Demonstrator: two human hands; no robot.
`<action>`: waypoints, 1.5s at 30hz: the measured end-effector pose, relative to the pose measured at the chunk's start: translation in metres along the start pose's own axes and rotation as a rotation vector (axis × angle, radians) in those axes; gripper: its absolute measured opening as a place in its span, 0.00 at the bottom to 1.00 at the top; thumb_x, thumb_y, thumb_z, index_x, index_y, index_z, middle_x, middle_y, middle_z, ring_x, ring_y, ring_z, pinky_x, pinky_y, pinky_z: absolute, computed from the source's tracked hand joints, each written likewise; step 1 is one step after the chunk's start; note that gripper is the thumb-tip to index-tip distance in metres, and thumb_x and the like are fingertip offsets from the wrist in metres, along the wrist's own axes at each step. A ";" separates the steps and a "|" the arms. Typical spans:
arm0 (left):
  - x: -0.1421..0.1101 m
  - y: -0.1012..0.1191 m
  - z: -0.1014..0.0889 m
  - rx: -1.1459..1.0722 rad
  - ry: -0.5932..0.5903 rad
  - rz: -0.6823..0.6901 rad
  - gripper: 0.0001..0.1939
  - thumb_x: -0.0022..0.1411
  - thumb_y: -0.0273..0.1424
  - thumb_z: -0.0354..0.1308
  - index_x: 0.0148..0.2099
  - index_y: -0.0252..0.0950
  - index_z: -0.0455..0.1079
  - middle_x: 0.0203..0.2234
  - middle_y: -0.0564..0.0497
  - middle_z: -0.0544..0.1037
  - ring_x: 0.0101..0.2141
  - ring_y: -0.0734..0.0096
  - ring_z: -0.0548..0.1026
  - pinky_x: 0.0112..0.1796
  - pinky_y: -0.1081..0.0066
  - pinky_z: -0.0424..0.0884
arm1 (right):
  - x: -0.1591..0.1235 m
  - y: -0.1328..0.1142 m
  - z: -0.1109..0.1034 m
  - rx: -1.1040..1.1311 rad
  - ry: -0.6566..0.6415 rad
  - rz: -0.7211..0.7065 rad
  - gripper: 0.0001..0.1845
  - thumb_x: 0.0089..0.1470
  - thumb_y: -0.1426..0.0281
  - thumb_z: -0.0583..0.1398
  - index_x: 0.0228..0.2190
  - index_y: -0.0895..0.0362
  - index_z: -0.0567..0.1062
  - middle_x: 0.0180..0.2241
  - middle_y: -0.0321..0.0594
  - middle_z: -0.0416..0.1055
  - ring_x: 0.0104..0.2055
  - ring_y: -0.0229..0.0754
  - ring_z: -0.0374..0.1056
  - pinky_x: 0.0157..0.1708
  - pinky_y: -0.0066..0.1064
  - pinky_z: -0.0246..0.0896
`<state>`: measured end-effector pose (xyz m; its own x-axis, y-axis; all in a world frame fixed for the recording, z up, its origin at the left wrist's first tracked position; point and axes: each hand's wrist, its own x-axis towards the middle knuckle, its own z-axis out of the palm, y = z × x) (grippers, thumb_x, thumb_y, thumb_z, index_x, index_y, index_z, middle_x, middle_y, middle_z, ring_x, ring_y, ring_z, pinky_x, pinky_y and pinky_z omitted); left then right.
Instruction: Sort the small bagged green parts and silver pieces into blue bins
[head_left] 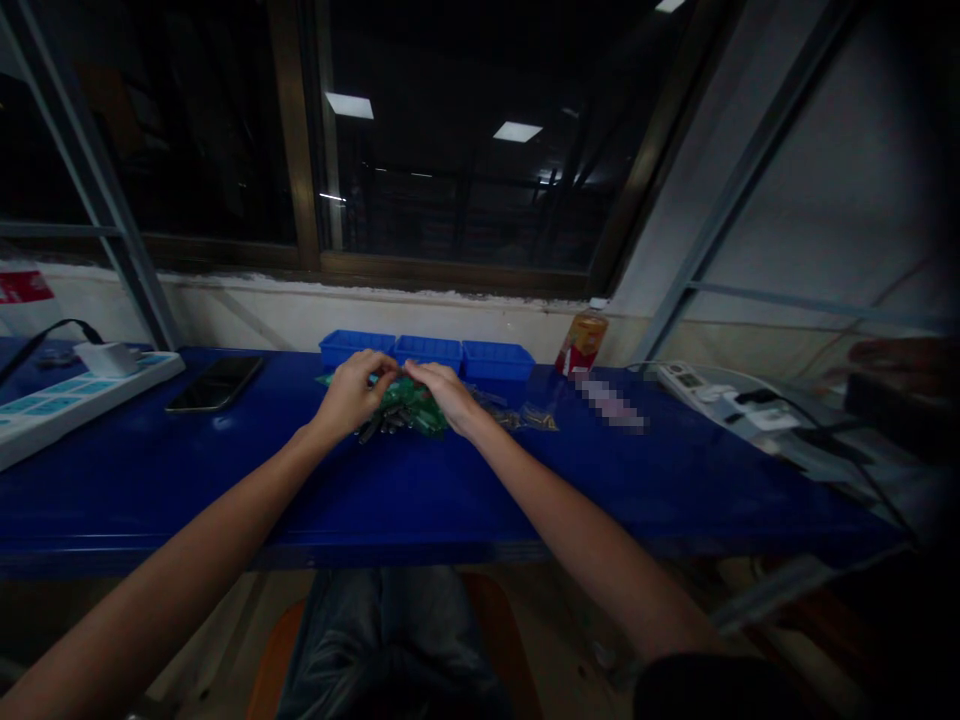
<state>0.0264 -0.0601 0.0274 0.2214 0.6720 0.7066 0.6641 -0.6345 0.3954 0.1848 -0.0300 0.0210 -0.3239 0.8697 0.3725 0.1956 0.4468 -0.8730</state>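
My left hand [355, 392] is over the left part of a green plastic bag [421, 412], its thumb and forefinger curled into a pinch. From the other side, my right hand [444, 392] reaches in with its fingers closed together, the tips almost meeting those of the left. What the fingertips hold, if anything, is too small and dark to make out. Dark metal pieces [381, 424] lie at the bag's near edge, under the hands. Just right of my right hand are clear bags of small brass-coloured parts [541, 418].
Behind the hands, three blue bins [498, 360] stand in a row on the blue table [450, 500]. A drink bottle [583, 340] is at the back right. Leftward lie a phone [215, 384] and a power strip [90, 392]; another power strip with cords [720, 405] lies right.
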 end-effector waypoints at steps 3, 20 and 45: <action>-0.001 0.002 0.003 0.138 -0.070 0.084 0.10 0.58 0.32 0.49 0.35 0.35 0.70 0.32 0.48 0.72 0.37 0.65 0.67 0.41 0.67 0.62 | 0.001 0.001 -0.001 0.105 -0.005 0.055 0.17 0.52 0.61 0.52 0.27 0.60 0.73 0.23 0.35 0.65 0.27 0.35 0.61 0.26 0.25 0.55; -0.001 -0.014 0.010 -0.072 -0.106 -0.232 0.11 0.55 0.32 0.50 0.37 0.32 0.70 0.29 0.47 0.76 0.30 0.68 0.72 0.33 0.70 0.65 | -0.001 0.004 0.008 -0.103 0.162 -0.057 0.12 0.44 0.80 0.55 0.32 0.57 0.73 0.31 0.37 0.67 0.33 0.36 0.65 0.34 0.29 0.62; -0.007 -0.019 0.020 0.132 -0.367 -0.078 0.13 0.57 0.33 0.48 0.37 0.34 0.71 0.31 0.48 0.76 0.32 0.67 0.72 0.34 0.70 0.65 | 0.030 0.054 -0.115 -0.925 0.116 0.278 0.17 0.47 0.67 0.58 0.41 0.57 0.73 0.38 0.43 0.72 0.41 0.42 0.67 0.40 0.28 0.58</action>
<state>0.0265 -0.0453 0.0037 0.3917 0.8231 0.4111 0.7698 -0.5379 0.3435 0.2919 0.0448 0.0211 -0.0727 0.9622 0.2624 0.9176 0.1676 -0.3605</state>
